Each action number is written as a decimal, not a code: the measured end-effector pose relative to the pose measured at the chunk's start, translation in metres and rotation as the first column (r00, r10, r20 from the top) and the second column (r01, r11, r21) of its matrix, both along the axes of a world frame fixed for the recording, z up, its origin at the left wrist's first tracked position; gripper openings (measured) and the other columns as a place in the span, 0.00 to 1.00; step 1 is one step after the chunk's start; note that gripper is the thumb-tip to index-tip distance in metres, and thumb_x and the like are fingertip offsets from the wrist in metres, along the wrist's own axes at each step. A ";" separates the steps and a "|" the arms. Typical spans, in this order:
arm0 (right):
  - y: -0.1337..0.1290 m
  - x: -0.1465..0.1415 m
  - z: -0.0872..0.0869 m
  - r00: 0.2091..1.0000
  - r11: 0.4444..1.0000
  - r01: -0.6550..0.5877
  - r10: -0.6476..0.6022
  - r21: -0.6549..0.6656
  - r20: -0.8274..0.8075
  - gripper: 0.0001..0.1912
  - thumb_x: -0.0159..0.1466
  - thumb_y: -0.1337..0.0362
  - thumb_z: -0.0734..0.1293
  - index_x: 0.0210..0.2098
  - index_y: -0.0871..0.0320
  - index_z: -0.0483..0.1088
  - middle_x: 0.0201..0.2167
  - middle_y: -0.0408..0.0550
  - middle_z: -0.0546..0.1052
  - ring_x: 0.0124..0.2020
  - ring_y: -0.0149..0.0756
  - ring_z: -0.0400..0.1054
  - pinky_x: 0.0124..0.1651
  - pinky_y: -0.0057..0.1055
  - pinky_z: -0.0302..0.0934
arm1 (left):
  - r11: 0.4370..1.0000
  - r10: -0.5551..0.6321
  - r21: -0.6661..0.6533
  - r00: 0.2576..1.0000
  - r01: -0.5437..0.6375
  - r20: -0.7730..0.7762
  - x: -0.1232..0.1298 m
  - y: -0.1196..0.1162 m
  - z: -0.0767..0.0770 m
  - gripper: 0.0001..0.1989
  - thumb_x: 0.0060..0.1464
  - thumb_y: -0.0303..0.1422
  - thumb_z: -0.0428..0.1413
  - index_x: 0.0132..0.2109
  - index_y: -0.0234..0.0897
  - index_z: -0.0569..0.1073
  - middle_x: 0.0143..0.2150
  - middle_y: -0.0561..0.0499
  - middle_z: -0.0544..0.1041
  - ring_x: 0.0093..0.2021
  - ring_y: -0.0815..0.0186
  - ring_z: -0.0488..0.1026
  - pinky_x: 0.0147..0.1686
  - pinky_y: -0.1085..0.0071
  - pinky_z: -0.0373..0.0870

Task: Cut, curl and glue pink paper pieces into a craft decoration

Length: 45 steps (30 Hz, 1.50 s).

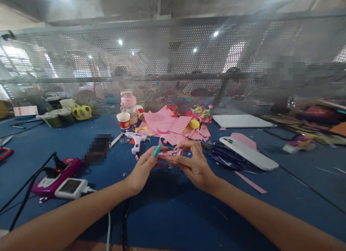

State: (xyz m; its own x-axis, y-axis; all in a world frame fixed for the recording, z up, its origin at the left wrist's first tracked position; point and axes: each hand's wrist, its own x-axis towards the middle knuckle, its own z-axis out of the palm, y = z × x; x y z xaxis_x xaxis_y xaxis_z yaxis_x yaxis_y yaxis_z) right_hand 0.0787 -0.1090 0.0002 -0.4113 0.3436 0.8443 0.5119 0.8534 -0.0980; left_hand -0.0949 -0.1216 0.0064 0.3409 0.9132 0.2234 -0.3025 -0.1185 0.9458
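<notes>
A small piece of pink paper (171, 153) is held up over the middle of the table (173, 211), between the fingertips of both hands. The left hand (144, 168) grips its left end, the teal-nailed thumb on top; the right hand (196, 165) appears to pinch the right end, though the fingers overlap the paper and the exact contact is hard to make out.

Just beyond the hands, a heap of pink paper (158, 121) spreads toward the table's far edge, its scraps leaving little room in front of the fingers. A white glue gun (137, 139) lies just left of the heap's near side, with a red-and-white cup (123, 121) behind it. On the right, dark blue loops (228, 158) lie near the right hand, and a white phone (250, 154) slants beyond them. A pink strip (251, 182) lies above the right forearm.

Toward the left edge, a magenta power strip (40, 186) and a white device (71, 188) sit close to the left forearm. Between the forearms, blue surface runs to the near edge, a dark cable (124, 222) crossing its left part. A perforated screen (173, 63) rises along the far edge.
</notes>
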 end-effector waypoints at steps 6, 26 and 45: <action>-0.003 -0.003 -0.001 0.997 0.998 -0.038 0.034 -0.051 -0.076 0.11 0.60 0.67 0.60 0.36 0.48 0.72 0.35 0.48 0.62 0.37 0.37 0.57 0.37 0.36 0.58 | 0.992 0.125 0.012 0.986 -0.125 -0.109 0.005 -0.004 0.007 0.17 0.35 0.27 0.63 0.38 0.37 0.72 0.30 0.52 0.74 0.32 0.68 0.71 0.36 0.72 0.67; 0.003 -0.003 -0.001 0.922 0.957 -0.172 0.074 -0.232 -0.380 0.12 0.57 0.68 0.64 0.35 0.43 0.73 0.42 0.46 0.61 0.45 0.37 0.58 0.45 0.41 0.60 | 0.975 0.136 -0.193 0.985 -0.113 0.109 0.001 0.003 0.010 0.06 0.33 0.31 0.64 0.21 0.34 0.74 0.45 0.49 0.74 0.34 0.67 0.74 0.33 0.72 0.71; 0.001 -0.003 0.002 0.980 0.999 -0.036 0.030 -0.030 -0.198 0.09 0.58 0.72 0.61 0.33 0.55 0.71 0.38 0.49 0.65 0.36 0.32 0.67 0.37 0.33 0.69 | 0.880 -0.034 -0.450 0.965 0.153 0.262 -0.003 0.012 0.018 0.29 0.48 0.54 0.39 0.29 0.32 0.71 0.36 0.45 0.74 0.38 0.59 0.72 0.37 0.61 0.68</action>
